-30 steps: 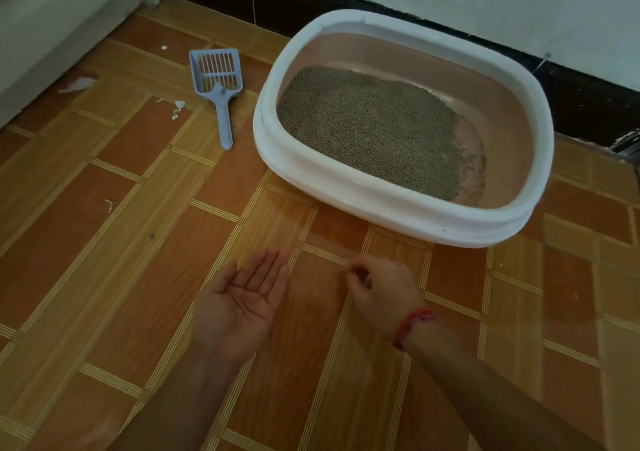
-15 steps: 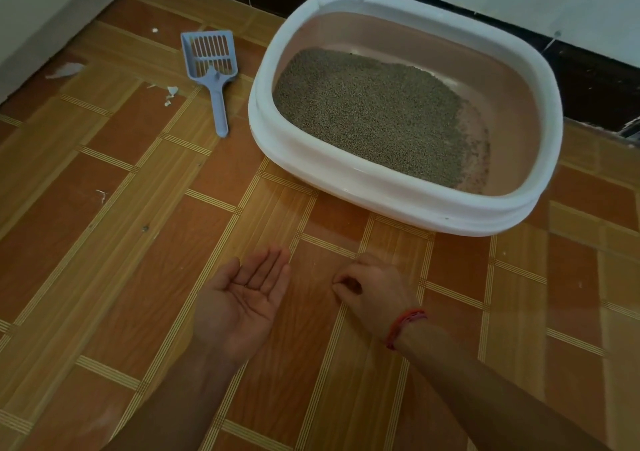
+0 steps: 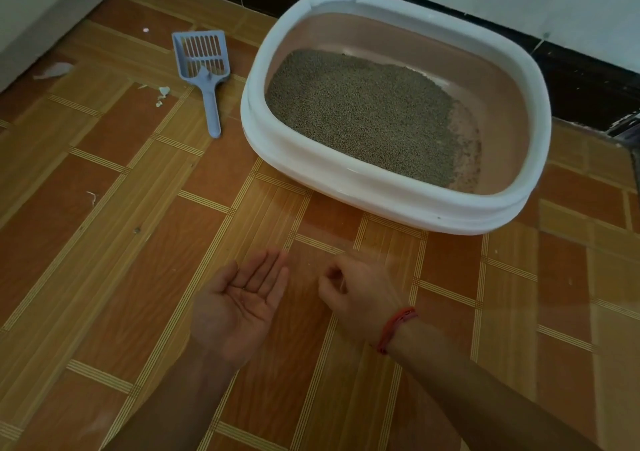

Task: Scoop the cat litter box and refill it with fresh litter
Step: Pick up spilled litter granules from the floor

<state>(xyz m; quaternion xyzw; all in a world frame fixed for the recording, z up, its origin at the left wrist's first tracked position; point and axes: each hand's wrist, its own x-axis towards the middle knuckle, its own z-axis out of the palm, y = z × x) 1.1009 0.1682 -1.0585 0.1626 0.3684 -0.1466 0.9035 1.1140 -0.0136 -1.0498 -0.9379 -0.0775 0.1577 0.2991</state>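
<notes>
Little has changed over the last second: our left hand [image 3: 239, 306] stays palm-up just above the floor [image 3: 104, 242], its grip released and its fingers straight, held like a small tray. Our right hand [image 3: 360, 294], with the red thread [image 3: 396, 329] at its wrist, dipped toward the tiles half a second ago and has now lifted a touch. It is motion-blurred, with its grip loosely clenched and thumb against curled fingertips. Whether a stray grain sits between them is too small for us to tell, and nothing shows in the open palm. The view has also shifted slightly. The blue scoop [image 3: 206, 72] has not moved; it lies on the floor just left of the litter box [image 3: 381, 190], handle toward us, well apart from both hands. The litter [image 3: 360, 111] looks as it did, heaped to the left with bare pink bottom showing on the right. We judge that we are tidying the floor in front of the box, or pausing, and that the scooping itself has not begun. Next we would reach forward and left for the scoop handle.
</notes>
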